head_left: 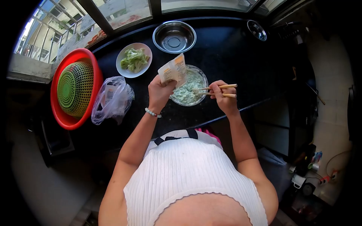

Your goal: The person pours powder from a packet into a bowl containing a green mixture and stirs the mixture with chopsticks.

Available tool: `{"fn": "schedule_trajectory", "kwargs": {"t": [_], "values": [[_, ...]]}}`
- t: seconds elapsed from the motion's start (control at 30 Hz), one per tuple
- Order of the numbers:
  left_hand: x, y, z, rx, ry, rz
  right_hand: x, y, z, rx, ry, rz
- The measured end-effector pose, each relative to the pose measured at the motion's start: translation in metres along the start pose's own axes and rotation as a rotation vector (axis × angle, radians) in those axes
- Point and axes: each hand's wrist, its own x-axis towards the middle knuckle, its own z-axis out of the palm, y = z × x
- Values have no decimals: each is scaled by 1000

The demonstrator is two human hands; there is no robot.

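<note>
A glass bowl (204, 77) on the dark counter holds a pale green, wet-looking mixture (187, 93). My left hand (160, 91) grips a white packet (174, 70) with orange and dark print, tilted over the bowl's left side. Whether anything is coming out of the packet cannot be seen. My right hand (222, 97) is closed around a pair of wooden chopsticks (229, 86), just right of the bowl. The chopsticks' tips reach into the mixture. A beaded bracelet (152, 112) circles my left wrist.
Behind the bowl stands a steel basin (174, 48). A white plate (125, 71) of pale green vegetable pieces lies to its left. At far left, a red basin (56, 96) holds a green colander (73, 88), beside a plastic bag (113, 100). A small metal bowl (257, 30) sits back right.
</note>
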Motion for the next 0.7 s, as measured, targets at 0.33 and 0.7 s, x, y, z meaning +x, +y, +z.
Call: {"fn": "schedule_trajectory", "kwargs": {"t": [0.33, 0.7], "values": [[9, 0, 16, 613, 36, 479, -4, -6, 8, -41, 14, -131], [9, 10, 22, 684, 6, 386, -16, -10, 18, -131, -136, -309]]}}
